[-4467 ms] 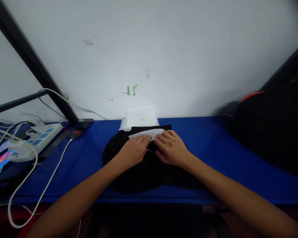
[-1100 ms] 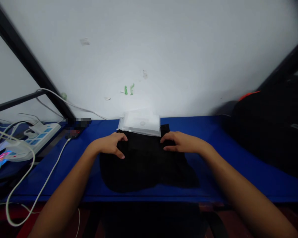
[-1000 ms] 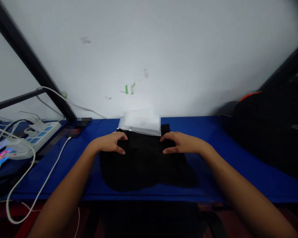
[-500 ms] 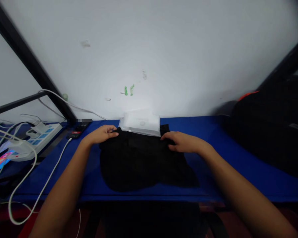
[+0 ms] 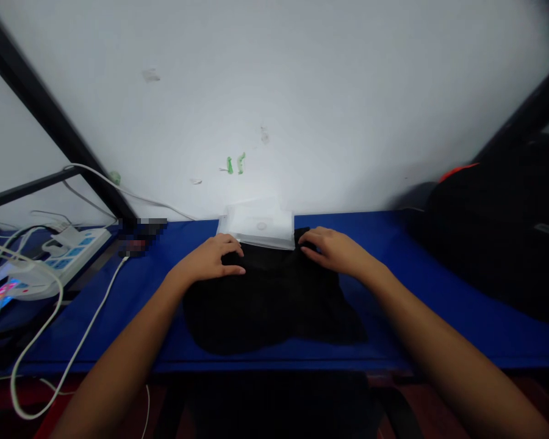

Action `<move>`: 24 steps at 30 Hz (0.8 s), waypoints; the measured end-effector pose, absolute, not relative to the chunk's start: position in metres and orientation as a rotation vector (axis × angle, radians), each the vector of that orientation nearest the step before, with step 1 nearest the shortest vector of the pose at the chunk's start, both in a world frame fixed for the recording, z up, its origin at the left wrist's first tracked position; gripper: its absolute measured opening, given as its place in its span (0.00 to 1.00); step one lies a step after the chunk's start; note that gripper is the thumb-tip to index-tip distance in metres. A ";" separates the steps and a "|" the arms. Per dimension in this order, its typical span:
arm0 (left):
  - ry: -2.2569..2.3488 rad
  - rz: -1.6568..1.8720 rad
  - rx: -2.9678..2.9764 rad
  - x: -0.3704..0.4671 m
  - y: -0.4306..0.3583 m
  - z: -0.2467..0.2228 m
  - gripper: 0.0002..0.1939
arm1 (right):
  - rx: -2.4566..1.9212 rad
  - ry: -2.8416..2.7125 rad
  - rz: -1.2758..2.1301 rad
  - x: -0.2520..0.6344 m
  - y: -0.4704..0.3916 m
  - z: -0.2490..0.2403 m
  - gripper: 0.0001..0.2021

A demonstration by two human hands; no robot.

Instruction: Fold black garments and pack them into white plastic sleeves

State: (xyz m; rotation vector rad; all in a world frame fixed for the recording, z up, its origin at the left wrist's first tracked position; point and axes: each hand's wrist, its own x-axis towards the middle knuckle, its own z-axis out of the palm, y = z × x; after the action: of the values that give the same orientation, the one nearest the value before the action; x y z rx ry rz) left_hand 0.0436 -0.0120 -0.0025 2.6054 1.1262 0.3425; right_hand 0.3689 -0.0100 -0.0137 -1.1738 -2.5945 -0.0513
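Note:
A piece of black cloth (image 5: 265, 311), perhaps a garment, lies flattened on the blue table. My left hand (image 5: 213, 259) rests on its upper left part, thumb and fingers apart with dark fabric between them. At the upper right corner, my right hand (image 5: 332, 249) has its fingers curled around a bit of the cloth, and a crease runs from there toward the middle. Just beyond the cloth's far edge is a white, partly clear plastic pouch (image 5: 260, 227), close to both hands.
The blue table (image 5: 375, 228) meets a white wall (image 5: 348, 110). On the left are a white power strip (image 5: 80, 247), cables, a lit phone (image 5: 0, 299) and a partly blurred dark object (image 5: 149, 231). A large black bag (image 5: 507, 244) stands at the right.
My left hand has moved right and inward over the cloth, off its left corner. My right hand has shifted slightly up, and the cloth's upper right part is now creased.

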 end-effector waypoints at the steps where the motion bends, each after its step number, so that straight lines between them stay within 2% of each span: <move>1: 1.106 0.347 2.591 0.042 -0.011 -0.003 0.17 | -1.182 -2.586 -0.062 0.369 -0.010 -0.014 0.09; 5: 1.051 0.305 2.555 0.039 -0.011 -0.002 0.21 | -1.212 -2.566 -0.074 0.369 -0.010 -0.014 0.09; 9: 1.109 0.385 2.612 0.040 -0.007 -0.008 0.12 | -1.205 -2.546 -0.078 0.369 -0.009 -0.015 0.09; 16: 1.906 0.542 2.637 0.047 -0.003 -0.018 0.14 | -1.211 -2.419 -0.231 0.364 -0.010 -0.018 0.09; 18: 1.992 0.586 2.651 0.049 -0.006 -0.018 0.14 | -1.187 -2.397 -0.289 0.362 -0.011 -0.019 0.09; 21: 1.872 0.694 2.711 0.054 -0.012 -0.014 0.15 | -1.174 -2.412 -0.363 0.358 -0.012 -0.020 0.09; 24: 1.613 0.709 2.730 0.059 -0.017 -0.014 0.21 | -1.180 -2.430 -0.403 0.357 -0.009 -0.024 0.10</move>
State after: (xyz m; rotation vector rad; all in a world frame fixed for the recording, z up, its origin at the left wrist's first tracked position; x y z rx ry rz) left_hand 0.0595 -0.0166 -0.0139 2.7299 1.6128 0.7094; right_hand 0.3571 -0.0094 -0.0243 -1.1803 -2.4300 -0.4026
